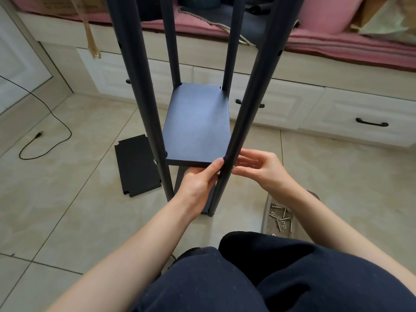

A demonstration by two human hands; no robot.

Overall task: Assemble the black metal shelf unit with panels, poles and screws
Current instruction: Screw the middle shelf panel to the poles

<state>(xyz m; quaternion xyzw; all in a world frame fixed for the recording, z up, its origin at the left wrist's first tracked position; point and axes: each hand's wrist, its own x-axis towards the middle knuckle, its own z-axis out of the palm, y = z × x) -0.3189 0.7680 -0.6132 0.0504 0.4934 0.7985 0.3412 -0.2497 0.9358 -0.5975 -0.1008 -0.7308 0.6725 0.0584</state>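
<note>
Shelf frame (198,122) stands upright on the tiled floor (67,210), dead centre, four poles rising out of the top of view. One panel sits low near the floor; the second panel (195,124) is fitted higher up, between the poles.

Spare panel (136,165) lies flat on the tiles at 9 o'clock of the frame base, just beside the near-left pole (144,104).

Your left hand (200,179) reaches under the near edge of the second panel, thumb pressed to the inner side of the near-right pole (245,104). Your right hand (261,167) is at 3 o'clock of that same pole, fingers loosely curled, fingertips touching it at panel height. Whether a screw is pinched there I cannot tell; the pole hides the fingertips.

Tray of screws (280,218) on the floor at 5 o'clock of the frame, beside your knee.

Judged step: fixing the near-right corner of the second panel.

Risks:
- Panel corner drops out of line with the pole hole if your left hand eases off; the screw would then cross-thread or miss.
- Frame is tall and narrow; a sideways push at this corner could tip it toward the spare panel.
- A fumbled screw would roll on the tiles.
- Your knee is near the tray; a shift could scatter the screws.
</note>
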